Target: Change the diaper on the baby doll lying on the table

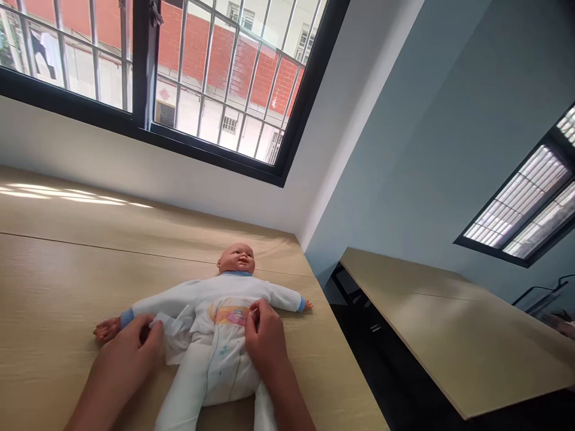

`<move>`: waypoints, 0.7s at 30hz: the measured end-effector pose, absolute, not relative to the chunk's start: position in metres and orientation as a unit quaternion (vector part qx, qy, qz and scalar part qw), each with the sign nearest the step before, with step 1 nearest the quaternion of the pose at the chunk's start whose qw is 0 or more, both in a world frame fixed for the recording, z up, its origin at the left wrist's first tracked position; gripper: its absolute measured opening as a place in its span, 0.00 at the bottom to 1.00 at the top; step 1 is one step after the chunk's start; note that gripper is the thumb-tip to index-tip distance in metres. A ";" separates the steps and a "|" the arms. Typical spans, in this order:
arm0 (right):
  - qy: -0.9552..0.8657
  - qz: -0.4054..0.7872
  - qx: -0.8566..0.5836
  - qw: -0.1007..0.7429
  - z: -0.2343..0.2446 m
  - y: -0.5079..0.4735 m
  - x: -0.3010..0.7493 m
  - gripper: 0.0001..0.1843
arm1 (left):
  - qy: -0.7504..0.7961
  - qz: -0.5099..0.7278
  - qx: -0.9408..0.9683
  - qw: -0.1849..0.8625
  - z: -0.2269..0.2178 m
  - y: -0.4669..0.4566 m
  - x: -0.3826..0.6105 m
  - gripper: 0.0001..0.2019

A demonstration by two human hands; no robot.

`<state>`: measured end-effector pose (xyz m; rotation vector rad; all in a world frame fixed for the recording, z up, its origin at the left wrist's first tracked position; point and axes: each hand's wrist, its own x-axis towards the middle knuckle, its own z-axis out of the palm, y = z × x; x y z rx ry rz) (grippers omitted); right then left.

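Note:
A baby doll [236, 259] lies on its back on a light wooden table [67, 269], its head pointing away from me. It wears a white sleepsuit [202, 293] with blue cuffs. Over its middle sits a white diaper [227, 365] with a coloured print at the waist. My left hand [130, 342] pinches a loose white side flap [177, 328] of the diaper, beside the doll's right hip. On the far side of the belly, my right hand [265, 335] grips the diaper's upper edge. The doll's legs run towards me, and my hands hide part of its waist.
A barred window [224, 72] fills the wall behind the table. The table's right edge drops to a dark floor [381, 359]. Beyond it stands a second wooden table [449, 323], below a slatted window [516, 203] in a blue wall.

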<state>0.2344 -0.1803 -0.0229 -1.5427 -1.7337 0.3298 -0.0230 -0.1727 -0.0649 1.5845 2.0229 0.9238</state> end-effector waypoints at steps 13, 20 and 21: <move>-0.509 0.191 -0.626 0.559 -0.038 -0.184 0.282 0.10 | 0.599 0.447 0.626 0.224 -0.040 -0.235 0.024 0.17; -0.484 0.228 -0.616 0.578 -0.015 -0.226 0.302 0.23 | 0.442 0.454 0.760 0.148 -0.049 -0.246 0.051 0.19; -0.533 0.255 -0.593 0.547 -0.005 -0.235 0.297 0.29 | 0.423 0.455 0.769 0.150 -0.053 -0.247 0.050 0.18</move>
